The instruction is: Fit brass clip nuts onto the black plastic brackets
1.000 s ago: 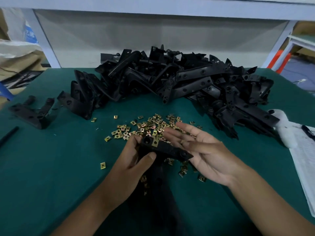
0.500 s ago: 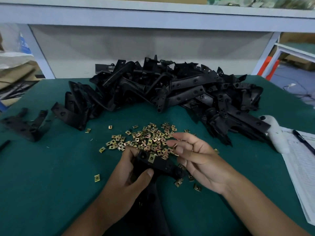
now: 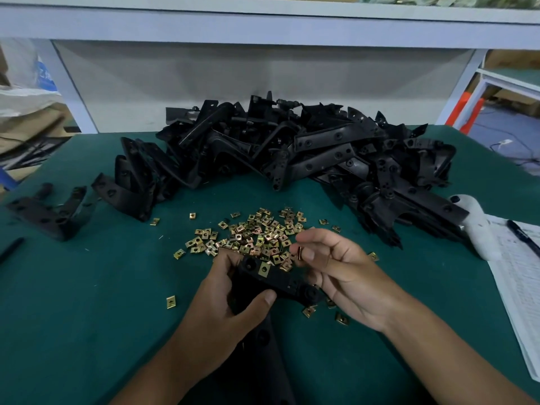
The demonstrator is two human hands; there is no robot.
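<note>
L hand [image 3: 222, 302] gripped the black plastic bracket [image 3: 274, 280] steady, w/ one nut fitted; R hand [image 3: 336, 267] pinched a small brass clip nut [image 3: 299, 253], prob. for the next slot.

a black plastic bracket [image 3: 271, 280] lies slantwise above the green surface [image 3: 87, 302], gripped at its near end, with one brass clip nut [image 3: 264, 269] already seated on its top face beside a round hole. another clip nut [image 3: 299, 254] is pinched edge-on just above it. loose brass nuts [image 3: 257, 233] lie scattered beyond, before a heaped pile of black brackets [image 3: 292, 150].
</note>
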